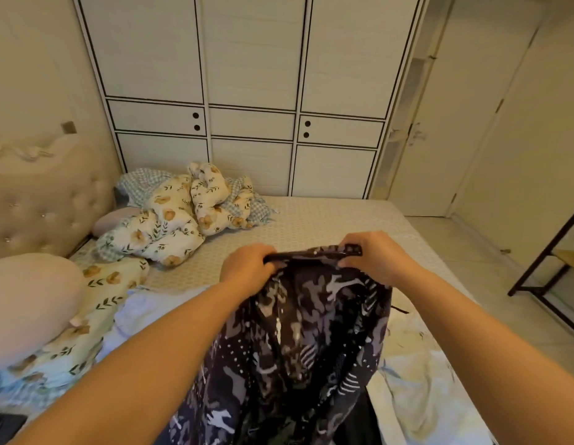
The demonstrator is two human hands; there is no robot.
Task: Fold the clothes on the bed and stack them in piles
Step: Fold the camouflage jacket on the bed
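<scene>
A dark camouflage-patterned garment [292,348] hangs in front of me above the bed [327,220]. My left hand [247,268] grips the left end of its black top edge and my right hand [375,255] grips the right end, holding that edge taut and level. The fabric drapes down toward me and out of the bottom of the view. Pale garments [144,313] lie on the bed to the left under my arm, and a light printed cloth [417,374] lies to the right, partly hidden by the held garment.
A crumpled floral quilt [183,216] is heaped at the far left of the bed by the tufted headboard [41,200]. Pink pillows [25,303] lie at the left. A white wardrobe [250,91] stands behind the bed. A dark metal rack [548,271] stands on the floor at the right.
</scene>
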